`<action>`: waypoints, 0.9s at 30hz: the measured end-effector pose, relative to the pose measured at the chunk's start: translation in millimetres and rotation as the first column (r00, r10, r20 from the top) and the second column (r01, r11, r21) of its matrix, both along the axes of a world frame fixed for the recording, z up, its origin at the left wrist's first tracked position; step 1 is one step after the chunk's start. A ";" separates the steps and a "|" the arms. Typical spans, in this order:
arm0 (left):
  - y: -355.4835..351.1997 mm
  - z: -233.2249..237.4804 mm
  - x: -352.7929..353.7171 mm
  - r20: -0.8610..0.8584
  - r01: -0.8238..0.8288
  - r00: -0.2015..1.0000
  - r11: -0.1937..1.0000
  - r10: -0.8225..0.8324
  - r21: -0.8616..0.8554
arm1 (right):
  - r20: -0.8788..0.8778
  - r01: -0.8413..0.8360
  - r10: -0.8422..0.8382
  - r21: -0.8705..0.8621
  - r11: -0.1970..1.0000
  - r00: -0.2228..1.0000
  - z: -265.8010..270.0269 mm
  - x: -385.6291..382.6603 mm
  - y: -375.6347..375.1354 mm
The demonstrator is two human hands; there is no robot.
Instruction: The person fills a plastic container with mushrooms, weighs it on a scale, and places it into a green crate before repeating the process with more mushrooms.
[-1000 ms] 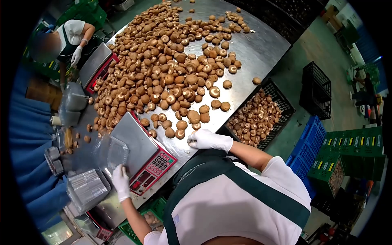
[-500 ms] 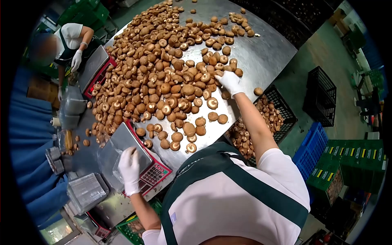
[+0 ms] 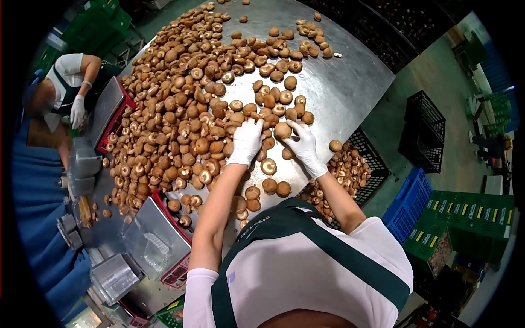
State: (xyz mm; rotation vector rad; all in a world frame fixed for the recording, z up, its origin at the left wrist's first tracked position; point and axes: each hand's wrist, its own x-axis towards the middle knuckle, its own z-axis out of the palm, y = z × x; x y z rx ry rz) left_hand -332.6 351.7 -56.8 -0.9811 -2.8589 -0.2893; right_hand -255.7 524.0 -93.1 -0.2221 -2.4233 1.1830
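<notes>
Brown mushrooms (image 3: 164,109) lie heaped across the metal table (image 3: 350,65). My left hand (image 3: 247,143), in a white glove, reaches to the right edge of the heap; its fingertips are among the mushrooms and what they hold, if anything, is hidden. Close by on the right, my gloved right hand (image 3: 304,146) has its thumb and fingers round a large round mushroom (image 3: 283,130). Near the table's front edge, a clear plastic tray (image 3: 156,251) sits on a red-framed scale (image 3: 169,235).
A co-worker (image 3: 68,87) stands at the left beside another scale (image 3: 106,112). Stacked clear trays (image 3: 114,277) are at the lower left. A black crate of mushrooms (image 3: 377,164) adjoins the table's right edge, with blue (image 3: 407,202) and green crates (image 3: 470,216) beyond.
My left hand has moved from over the scale up to the heap. A clear tray now shows on the scale. My right hand has shifted slightly left and down, taking hold of a mushroom.
</notes>
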 end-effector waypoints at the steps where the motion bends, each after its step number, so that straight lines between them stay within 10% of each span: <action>1: -1.7 -10.0 -5.2 -0.039 -0.031 0.999 0.997 0.034 0.069 | -0.022 -0.014 0.015 0.023 1.000 1.000 3.2 0.7 1.4; 6: -26.3 28.2 21.2 0.570 -0.488 0.810 0.699 0.139 0.523 | -0.076 -0.107 0.095 -0.175 0.979 0.993 20.8 1.0 -2.4; 8: -37.9 38.0 36.7 0.848 -0.872 0.348 0.193 -0.400 0.449 | -0.148 -0.143 0.136 -0.038 0.989 0.980 31.7 0.2 -5.4; 18: -63.0 27.9 72.3 0.576 -0.951 0.286 -0.150 -0.766 0.272 | -0.142 -0.294 0.276 -0.124 0.948 0.950 49.1 7.2 -32.2; 27: -63.5 24.6 84.2 0.526 -0.992 0.123 -0.084 -0.841 0.097 | -0.137 -0.465 0.456 -0.049 0.884 0.880 62.4 20.0 -44.8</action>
